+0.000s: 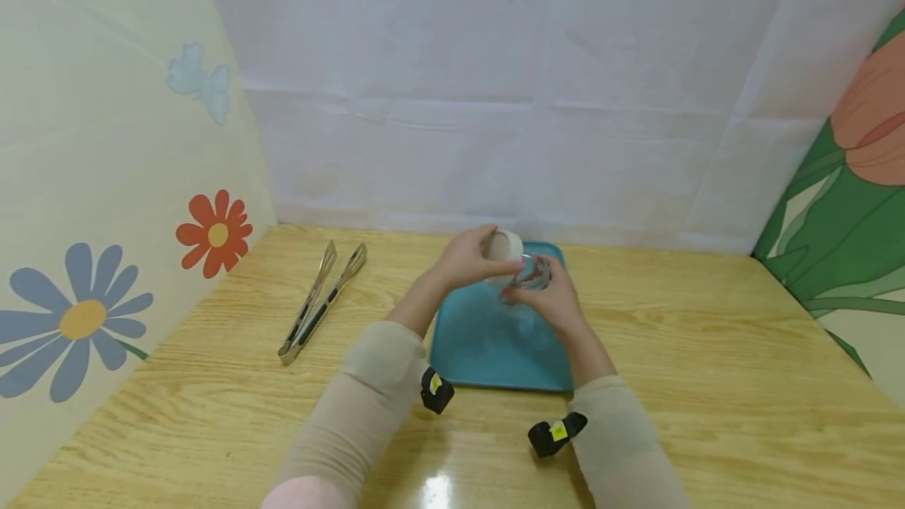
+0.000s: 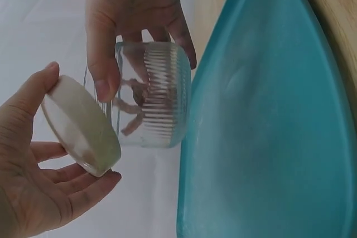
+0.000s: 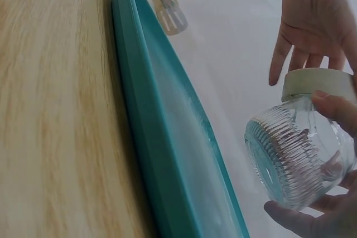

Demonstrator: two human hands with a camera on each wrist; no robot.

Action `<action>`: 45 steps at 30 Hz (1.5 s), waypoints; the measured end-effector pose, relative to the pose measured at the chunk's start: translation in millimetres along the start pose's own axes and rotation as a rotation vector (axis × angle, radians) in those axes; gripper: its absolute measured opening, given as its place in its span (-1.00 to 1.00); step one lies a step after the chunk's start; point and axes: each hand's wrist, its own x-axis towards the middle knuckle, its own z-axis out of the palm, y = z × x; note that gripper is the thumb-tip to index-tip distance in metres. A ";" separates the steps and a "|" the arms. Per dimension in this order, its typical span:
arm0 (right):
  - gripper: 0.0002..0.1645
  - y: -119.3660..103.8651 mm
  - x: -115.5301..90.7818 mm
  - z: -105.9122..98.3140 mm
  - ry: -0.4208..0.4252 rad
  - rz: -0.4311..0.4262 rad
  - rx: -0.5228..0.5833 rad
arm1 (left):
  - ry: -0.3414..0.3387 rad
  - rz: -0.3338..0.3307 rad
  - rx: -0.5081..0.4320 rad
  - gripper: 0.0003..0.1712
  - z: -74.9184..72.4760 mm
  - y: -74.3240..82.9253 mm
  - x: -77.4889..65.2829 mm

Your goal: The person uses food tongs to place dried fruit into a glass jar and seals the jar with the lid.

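Observation:
Above the teal tray (image 1: 495, 348), my left hand (image 1: 463, 259) holds a pale, cream-white round lid (image 2: 83, 126) between thumb and fingers. My right hand (image 1: 556, 301) grips a clear glass jar (image 2: 153, 98) with a ribbed lower part, its fingers wrapped about the side. The jar is tilted, with its mouth toward the lid. In the left wrist view a narrow gap shows between lid and rim. Brownish shapes show through the glass; whether they are fingers behind it or something inside, I cannot tell.
Metal tongs (image 1: 327, 305) with black grips lie spread on the wooden table (image 1: 707, 352), left of the tray. A white cloth wall (image 1: 495, 100) stands behind, and flower-printed panels (image 1: 85, 179) stand at both sides.

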 end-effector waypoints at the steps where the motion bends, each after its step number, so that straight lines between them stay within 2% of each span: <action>1: -0.13 -0.1 -0.5 0.4 -0.006 -0.005 0.009 | 0.000 0.003 0.000 -0.20 0.7 1.1 0.6; 7: -0.19 1.2 -2.2 4.8 -0.017 -0.032 0.032 | -0.009 -0.016 0.048 -0.21 3.8 10.1 1.3; 15: -0.14 2.2 -3.8 9.6 -0.030 -0.029 0.019 | -0.058 -0.021 0.260 -0.37 6.2 27.2 1.8; 22: -0.26 2.8 -2.9 13.1 -0.033 -0.104 0.050 | -0.124 -0.117 0.456 -0.39 8.4 39.9 5.1; 26: -0.26 3.7 -3.2 14.1 -0.022 -0.099 0.039 | -0.150 -0.170 0.522 -0.38 9.4 45.5 7.2; 30: -0.22 4.7 -4.9 15.1 -0.003 -0.071 0.037 | -0.167 -0.193 0.590 -0.37 10.5 50.1 9.1; 34: -0.19 5.9 -6.4 14.9 -0.012 -0.052 0.076 | -0.198 -0.163 0.625 -0.43 10.1 51.8 10.5; 37: -0.16 6.4 -6.7 14.1 -0.036 -0.053 0.085 | -0.231 -0.112 0.629 -0.50 8.1 52.1 11.0; 41: -0.13 6.7 -6.6 12.4 -0.050 -0.058 0.052 | -0.283 -0.052 0.628 -0.55 4.3 53.4 10.7; 45: -0.13 6.0 -6.4 10.7 -0.058 -0.061 0.014 | -0.332 -0.051 0.570 -0.39 1.4 53.1 10.8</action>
